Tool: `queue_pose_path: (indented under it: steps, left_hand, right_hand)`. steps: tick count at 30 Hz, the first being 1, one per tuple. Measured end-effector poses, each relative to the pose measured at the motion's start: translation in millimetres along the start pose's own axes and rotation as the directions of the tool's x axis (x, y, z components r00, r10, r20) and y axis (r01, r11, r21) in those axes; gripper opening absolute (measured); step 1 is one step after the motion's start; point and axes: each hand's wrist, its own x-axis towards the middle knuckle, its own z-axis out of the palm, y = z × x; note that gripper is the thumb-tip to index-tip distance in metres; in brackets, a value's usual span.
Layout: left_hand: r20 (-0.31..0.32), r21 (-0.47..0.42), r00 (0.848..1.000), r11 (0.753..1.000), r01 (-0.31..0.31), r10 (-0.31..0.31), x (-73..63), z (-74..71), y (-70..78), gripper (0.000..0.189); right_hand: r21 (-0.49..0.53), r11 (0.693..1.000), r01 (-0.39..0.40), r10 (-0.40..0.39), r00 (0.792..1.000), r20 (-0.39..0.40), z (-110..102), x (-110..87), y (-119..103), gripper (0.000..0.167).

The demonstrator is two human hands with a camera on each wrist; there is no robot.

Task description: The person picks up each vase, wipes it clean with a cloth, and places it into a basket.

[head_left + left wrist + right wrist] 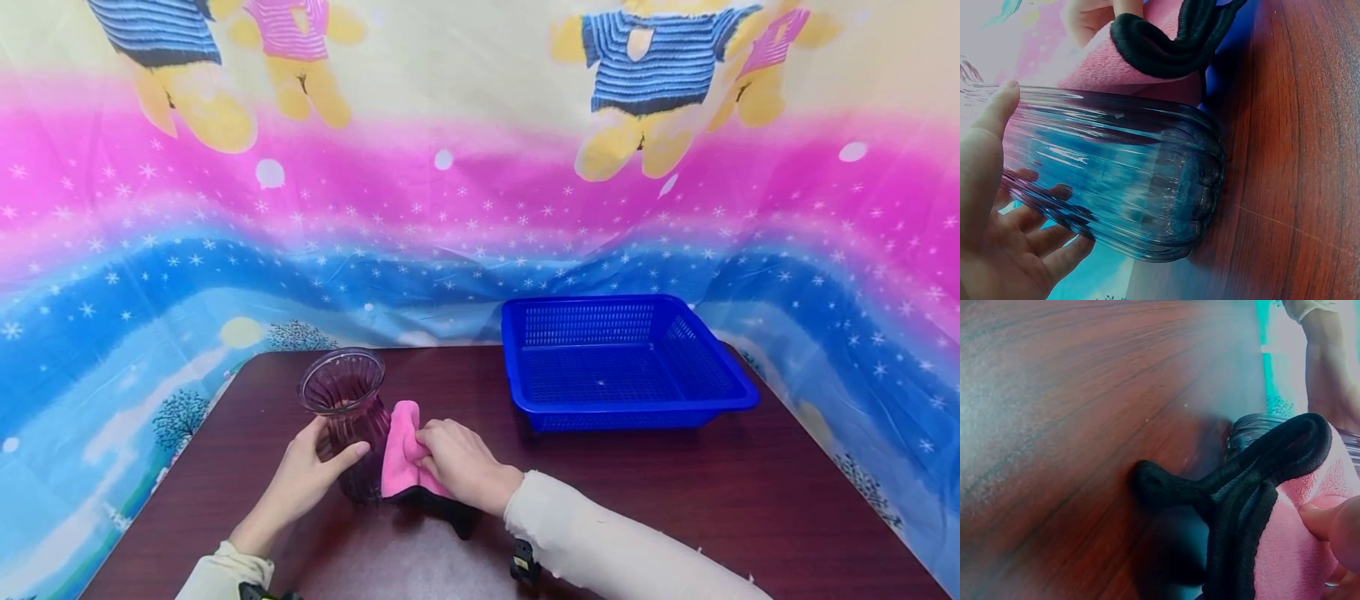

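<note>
A ribbed, purple-tinted glass vase (pixel 358 433) with a flared rim stands upright on the table in the head view. My left hand (pixel 306 475) grips it around the middle, thumb on the near side and fingers behind, as the left wrist view also shows on the vase (pixel 1116 169). Bunched in my right hand (pixel 465 462) is a pink cloth (pixel 401 458) with a black edge, held against or close beside the vase's right side. The right wrist view shows the thumb pressing the folded cloth (pixel 1297 544), its black trim hanging toward the tabletop.
A blue plastic basket (pixel 626 421) with perforated walls sits at the back right of the dark wooden table (pixel 637 517). Behind the table hangs a colourful printed curtain (pixel 450 208). Black wrist straps (pixel 523 562) show near both sleeves.
</note>
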Motion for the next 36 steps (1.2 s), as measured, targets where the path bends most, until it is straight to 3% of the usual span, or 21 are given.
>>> queue_pose_path:
  steps: [23,36]
  left_hand:
    - [0.003,0.022,1.0,1.0,0.015,-0.015,1.4,1.8,-3.4,0.061]
    - [0.006,0.021,1.0,1.0,0.007,-0.007,0.2,-1.0,1.1,0.06]
  right_hand:
    - [-0.044,0.997,-0.062,0.065,0.995,0.07,10.9,-6.2,3.9,0.025]
    - [-0.046,0.999,-0.016,0.02,0.996,0.086,13.5,-6.5,6.9,0.03]
